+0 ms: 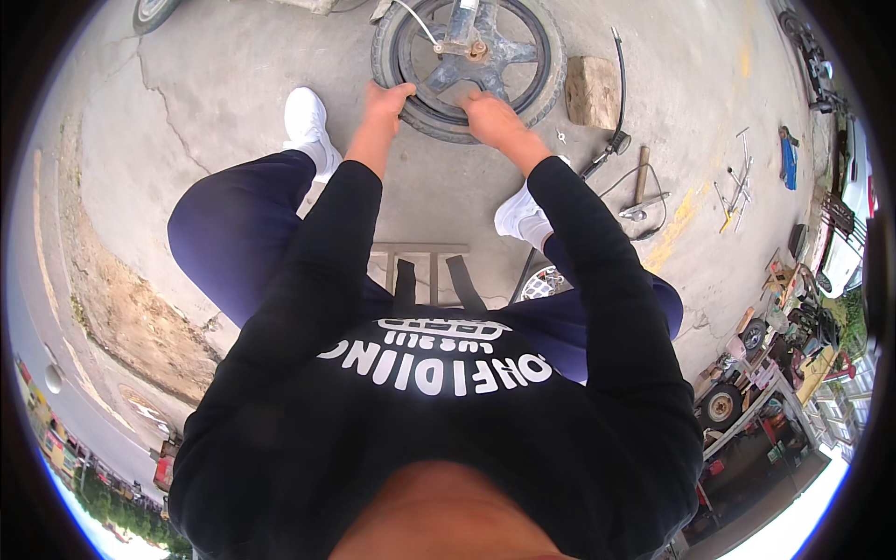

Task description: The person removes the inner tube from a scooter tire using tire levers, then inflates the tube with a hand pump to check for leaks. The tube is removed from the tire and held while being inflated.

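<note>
A motorbike wheel [551,58] with a black tyre and a dark spoked rim stands out ahead of me, with the end of a fork leg [464,26] at its hub. My left hand [384,103] is closed on the near left side of the tyre, thumb laid over toward the rim. On the near right side, my right hand [495,118] has its fingers curled over the tyre and the rim's edge. Both hands touch the wheel at once. The undersides of the fingers are hidden.
Right of the wheel are a wooden block [591,103], a pump with a gauge [620,142], a wooden-handled hammer [642,177], several metal wrenches [742,182] and a blue tool [790,161]. A wooden stool [431,249] is beneath me. Loose tyres [721,407] and parts line the far right.
</note>
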Demonstrator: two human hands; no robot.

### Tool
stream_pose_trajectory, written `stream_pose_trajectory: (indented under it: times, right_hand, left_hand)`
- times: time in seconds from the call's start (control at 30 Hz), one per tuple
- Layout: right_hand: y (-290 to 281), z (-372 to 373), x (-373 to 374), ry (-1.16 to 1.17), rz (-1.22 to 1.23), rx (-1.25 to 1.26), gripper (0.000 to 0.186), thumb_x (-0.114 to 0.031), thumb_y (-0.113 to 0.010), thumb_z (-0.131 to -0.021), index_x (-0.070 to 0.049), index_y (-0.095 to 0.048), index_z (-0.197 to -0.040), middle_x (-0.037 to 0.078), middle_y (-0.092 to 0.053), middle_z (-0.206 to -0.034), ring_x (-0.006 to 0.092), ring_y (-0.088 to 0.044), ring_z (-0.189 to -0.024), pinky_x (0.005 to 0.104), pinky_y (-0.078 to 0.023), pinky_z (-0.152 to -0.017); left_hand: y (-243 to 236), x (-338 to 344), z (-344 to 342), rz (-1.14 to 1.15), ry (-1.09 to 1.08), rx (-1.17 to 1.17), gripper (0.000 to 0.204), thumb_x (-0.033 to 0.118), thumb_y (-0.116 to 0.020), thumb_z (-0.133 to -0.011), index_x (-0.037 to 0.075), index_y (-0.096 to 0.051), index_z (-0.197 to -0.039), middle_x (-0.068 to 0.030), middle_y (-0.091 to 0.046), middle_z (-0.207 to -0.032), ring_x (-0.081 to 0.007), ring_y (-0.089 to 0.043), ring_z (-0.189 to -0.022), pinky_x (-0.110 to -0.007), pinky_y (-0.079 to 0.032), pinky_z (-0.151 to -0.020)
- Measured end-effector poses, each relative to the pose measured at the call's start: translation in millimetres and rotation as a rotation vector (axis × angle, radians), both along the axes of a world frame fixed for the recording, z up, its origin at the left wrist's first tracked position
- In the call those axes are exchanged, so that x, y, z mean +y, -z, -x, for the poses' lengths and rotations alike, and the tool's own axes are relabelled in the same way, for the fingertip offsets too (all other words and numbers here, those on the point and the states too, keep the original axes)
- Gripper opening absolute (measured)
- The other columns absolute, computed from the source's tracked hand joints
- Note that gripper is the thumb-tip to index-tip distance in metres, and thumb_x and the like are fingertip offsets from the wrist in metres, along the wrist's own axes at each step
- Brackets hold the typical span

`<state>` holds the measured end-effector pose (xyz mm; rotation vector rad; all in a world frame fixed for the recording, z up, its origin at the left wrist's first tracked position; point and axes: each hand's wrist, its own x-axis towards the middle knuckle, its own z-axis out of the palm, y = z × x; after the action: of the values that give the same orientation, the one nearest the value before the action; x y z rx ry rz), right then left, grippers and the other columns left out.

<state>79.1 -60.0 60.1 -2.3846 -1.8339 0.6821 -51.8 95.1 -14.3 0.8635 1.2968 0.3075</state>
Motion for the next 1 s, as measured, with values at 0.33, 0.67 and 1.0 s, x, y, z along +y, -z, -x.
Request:
stream_pose_trajectory:
  times: [0.33, 0.67, 1.0]
  right_hand:
    - [7, 16, -3, 0.065, -0.079, -0.059, 0.036, -0.002, -0.056, -0.075, -0.006, -0.065, -0.11, 0.016, -0.06, -0.094, 0.0334, -0.06, -0.091, 0.0422, -0.049, -0.081]
    - [19, 26, 0, 0.1, -0.108, -0.205, 0.024, -0.007, -0.058, -0.076, -0.003, -0.065, -0.099, 0.013, -0.059, -0.093, 0.0307, -0.059, -0.091, 0.0425, -0.048, -0.079]
    - [13, 15, 8, 0.259, 0.14, -0.109, 0.024, -0.006, -0.055, -0.077, -0.009, -0.068, -0.097, 0.012, -0.06, -0.094, 0.0304, -0.059, -0.095, 0.042, -0.047, -0.082]
  left_hand:
    - [-2, 11, -8, -0.026, -0.057, -0.118, 0.067, -0.004, -0.071, -0.06, -0.008, -0.043, -0.121, -0.0202, -0.058, -0.112, -0.03, -0.061, -0.099, -0.039, -0.051, -0.085]
    - [-3, 13, -15, -0.104, -0.046, -0.013, 0.069, -0.003, -0.074, -0.059, -0.009, -0.043, -0.121, -0.0213, -0.06, -0.11, -0.0306, -0.062, -0.098, -0.039, -0.052, -0.083]
    - [-27, 15, -19, -0.124, -0.002, -0.025, 0.062, -0.004, -0.071, -0.06, -0.011, -0.047, -0.117, -0.0217, -0.061, -0.105, -0.0299, -0.064, -0.091, -0.04, -0.054, -0.076]
